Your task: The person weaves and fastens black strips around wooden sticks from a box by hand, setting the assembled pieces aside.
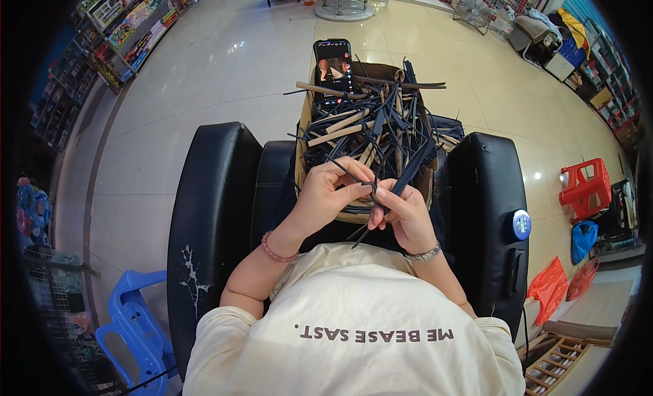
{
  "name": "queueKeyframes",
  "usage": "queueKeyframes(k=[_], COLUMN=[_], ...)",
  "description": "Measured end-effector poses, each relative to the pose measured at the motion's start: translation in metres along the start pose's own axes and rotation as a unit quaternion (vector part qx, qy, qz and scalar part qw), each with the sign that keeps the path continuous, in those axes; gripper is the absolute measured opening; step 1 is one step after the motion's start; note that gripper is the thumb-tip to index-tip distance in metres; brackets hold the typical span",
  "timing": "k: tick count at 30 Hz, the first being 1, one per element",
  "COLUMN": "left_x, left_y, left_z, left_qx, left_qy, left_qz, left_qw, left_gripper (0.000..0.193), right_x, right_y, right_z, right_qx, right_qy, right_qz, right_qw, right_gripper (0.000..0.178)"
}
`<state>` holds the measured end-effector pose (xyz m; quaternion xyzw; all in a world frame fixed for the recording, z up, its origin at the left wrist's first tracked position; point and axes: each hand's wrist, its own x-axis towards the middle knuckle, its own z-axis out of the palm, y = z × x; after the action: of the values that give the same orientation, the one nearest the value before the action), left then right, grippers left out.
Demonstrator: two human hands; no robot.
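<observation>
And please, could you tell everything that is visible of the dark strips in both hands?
The dark strips look nearly black, flexible, perhaps leather-like, some thin, one broader. The left hand and right hand pinch them together near the cardboard box. Thin ends point toward the shirt; fingers hide any knot.

Armchair (275,185): person (360,294) seated in it. Box (304,117): before the person, between left armrest (211,185) and right armrest (486,212). Strips (388,134): in the box, some across its rim. Phone (333,69): at the box's far left corner. Left hand (337,188), right hand (408,211): at the box's near end. Stool (586,188): right of the armchair. Shelves (129,28): far left.
</observation>
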<state>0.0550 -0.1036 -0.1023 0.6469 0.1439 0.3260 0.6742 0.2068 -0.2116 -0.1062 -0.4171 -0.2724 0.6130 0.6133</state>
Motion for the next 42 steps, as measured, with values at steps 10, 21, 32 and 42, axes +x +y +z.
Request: queueKeyframes(k=[10,21,32,42], left_x=[0.005,0.012,0.031,0.046], left_y=[0.015,0.026,0.045,0.005], left_z=[-0.004,-0.006,-0.012,-0.007], left_qx=[0.041,0.131,0.229,0.003], left_qy=[-0.017,-0.054,-0.05,-0.181], left_qz=[-0.111,-0.12,-0.054,-0.191], left_qw=[0.993,0.983,0.971,0.965], left_gripper=[0.009,0.01,0.016,0.017], right_x=[0.0,0.005,0.001,-0.008], right_y=[0.005,0.005,0.005,-0.01], right_z=[0.004,0.004,0.004,0.008], right_qx=[-0.087,-0.06,-0.089,-0.075], right_qy=[-0.013,-0.042,-0.048,-0.167], right_qz=[-0.045,-0.07,-0.094,-0.031], right_qw=[0.995,0.995,0.99,0.983], right_gripper=[0.021,0.032,0.022,0.023])
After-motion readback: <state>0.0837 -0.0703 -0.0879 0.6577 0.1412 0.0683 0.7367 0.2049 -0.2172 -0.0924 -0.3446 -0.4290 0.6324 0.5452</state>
